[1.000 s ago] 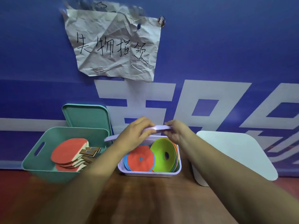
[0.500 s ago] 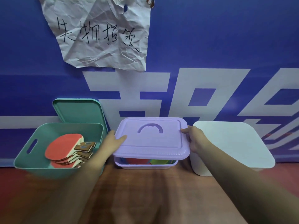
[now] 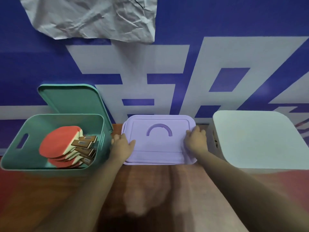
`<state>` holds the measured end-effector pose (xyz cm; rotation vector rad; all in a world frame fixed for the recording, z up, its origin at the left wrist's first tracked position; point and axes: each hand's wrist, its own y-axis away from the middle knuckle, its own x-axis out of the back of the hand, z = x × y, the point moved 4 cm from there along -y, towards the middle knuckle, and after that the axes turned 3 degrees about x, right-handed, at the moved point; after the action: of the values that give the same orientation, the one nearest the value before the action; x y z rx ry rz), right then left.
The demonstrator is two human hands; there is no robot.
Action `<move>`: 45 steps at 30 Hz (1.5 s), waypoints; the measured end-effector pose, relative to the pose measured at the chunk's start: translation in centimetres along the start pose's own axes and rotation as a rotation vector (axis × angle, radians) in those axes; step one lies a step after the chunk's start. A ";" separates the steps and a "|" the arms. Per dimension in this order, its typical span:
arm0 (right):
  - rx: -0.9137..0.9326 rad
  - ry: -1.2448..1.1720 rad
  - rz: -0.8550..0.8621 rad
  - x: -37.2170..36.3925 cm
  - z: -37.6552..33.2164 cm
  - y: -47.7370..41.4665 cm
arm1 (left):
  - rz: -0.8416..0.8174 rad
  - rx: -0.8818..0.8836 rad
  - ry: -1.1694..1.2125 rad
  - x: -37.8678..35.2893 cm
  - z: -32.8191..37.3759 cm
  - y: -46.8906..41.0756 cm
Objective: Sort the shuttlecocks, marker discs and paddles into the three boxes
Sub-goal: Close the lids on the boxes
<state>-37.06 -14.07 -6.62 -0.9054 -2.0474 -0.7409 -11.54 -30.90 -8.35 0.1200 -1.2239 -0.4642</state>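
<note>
Purple lid (image 3: 158, 139) lies flat on the middle box, on the table (image 3: 158, 190) against the wall, and only a thin strip of that box shows under its near edge. My read: closing step, lid placed but perhaps not seated.

Left hand (image 3: 121, 146) grasps the left rim, thumb laid across the top. Right hand (image 3: 195, 141) grasps the right rim, fingers bent over the edge.

Note on doing it well: I would press evenly on both short sides, then check the near edge, where the lid seems to overhang slightly. Uneven pressure could seat one side and lift the other. Keep the arched handle free of the fingers.

Counts:
- Boxes: three. Green box (image 3: 50, 171) on the left is open; the white box (image 3: 257, 139) on the right is lidded.
- Lids: three. The green lid (image 3: 70, 99) leans on the blue banner (image 3: 184, 19) behind its box.
- Paddles (image 3: 58, 144): stacked in the green box; I count about five handles, and the lowest are hard to separate.
- Marker discs: none visible.
- Shuttlecocks: none visible.

One crumpled paper (image 3: 93, 15) hangs on the banner.
</note>
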 end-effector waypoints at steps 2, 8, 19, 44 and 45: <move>0.012 -0.008 0.016 -0.2 0.0 -0.2 | 0.007 0.008 -0.023 -0.1 0.2 -0.3; 0.039 -0.072 0.030 -0.5 0.1 0.0 | 0.036 0.191 0.284 -0.2 -0.7 -1.1; 0.152 0.198 -0.013 0.2 -0.8 -0.4 | 0.023 0.201 0.566 -0.3 -0.2 -0.1; 0.214 0.079 0.031 -1.7 -0.1 0.2 | 0.080 -0.034 0.083 -1.5 -1.8 1.3; 0.215 0.084 0.026 -1.7 0.0 0.1 | 0.094 -0.056 0.054 -1.5 -1.6 1.2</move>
<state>-36.20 -14.63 -7.97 -0.7640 -1.9927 -0.5241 -10.15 -29.47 -9.78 0.0273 -1.1579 -0.4104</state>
